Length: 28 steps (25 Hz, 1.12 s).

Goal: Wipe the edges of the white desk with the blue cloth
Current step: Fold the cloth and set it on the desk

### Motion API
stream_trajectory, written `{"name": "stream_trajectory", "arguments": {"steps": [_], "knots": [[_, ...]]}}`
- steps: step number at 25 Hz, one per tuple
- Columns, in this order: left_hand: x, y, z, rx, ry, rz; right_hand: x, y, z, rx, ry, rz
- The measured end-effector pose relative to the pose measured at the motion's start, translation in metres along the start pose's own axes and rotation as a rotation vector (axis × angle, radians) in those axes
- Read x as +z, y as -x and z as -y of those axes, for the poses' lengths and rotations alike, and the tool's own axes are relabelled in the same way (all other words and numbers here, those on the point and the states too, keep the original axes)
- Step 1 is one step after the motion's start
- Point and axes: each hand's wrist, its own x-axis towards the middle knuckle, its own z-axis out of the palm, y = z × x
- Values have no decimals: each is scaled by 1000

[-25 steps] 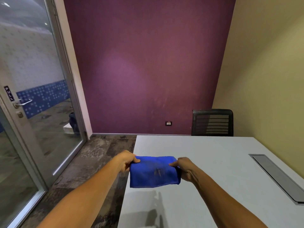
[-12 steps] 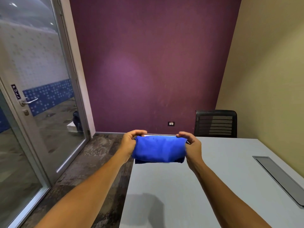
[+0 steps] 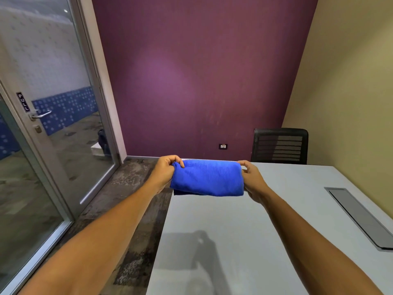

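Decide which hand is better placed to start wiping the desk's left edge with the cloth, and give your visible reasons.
Probably the left hand. It pinches the blue cloth at its left end, right by the left edge of the white desk. The right hand holds the other end, further in over the desktop.

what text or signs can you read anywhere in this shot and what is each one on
"PULL": white letters running top to bottom on a small dark plate on the glass door frame, just above the door handle.
The wall socket on the purple wall has markings too small to read.
No text shows on the blue cloth, the white desk or the chair.
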Motion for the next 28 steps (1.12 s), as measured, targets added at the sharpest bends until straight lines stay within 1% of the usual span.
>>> {"name": "stream_trajectory", "arguments": {"steps": [5,8,9,10,12,14,17,19,21,23,25,28], "knots": [[11,-1,0,39,61,111,4,-6,-3,164,-144,-80],[12,-4,1,109,109,67,8,-15,4,262,-101,-36],[11,-8,2,122,125,46,9,-19,6,287,-121,-27],[11,-13,6,99,146,29,9,-23,8,316,-169,-36],[11,-29,18,-10,143,-40,8,-34,7,334,-253,-57],[13,-44,32,-135,103,-101,8,-44,2,321,-331,-21],[26,-64,64,-253,127,-89,11,-65,-21,342,-424,2],[37,-80,88,-323,207,-79,16,-85,-42,424,-464,-48],[45,-98,109,-391,266,-94,24,-106,-61,527,-478,-51],[52,-118,130,-461,262,-115,31,-126,-77,581,-454,15],[55,-133,148,-603,343,-146,40,-142,-88,574,-362,65],[55,-150,176,-700,542,-76,54,-168,-110,559,-244,1]]}}
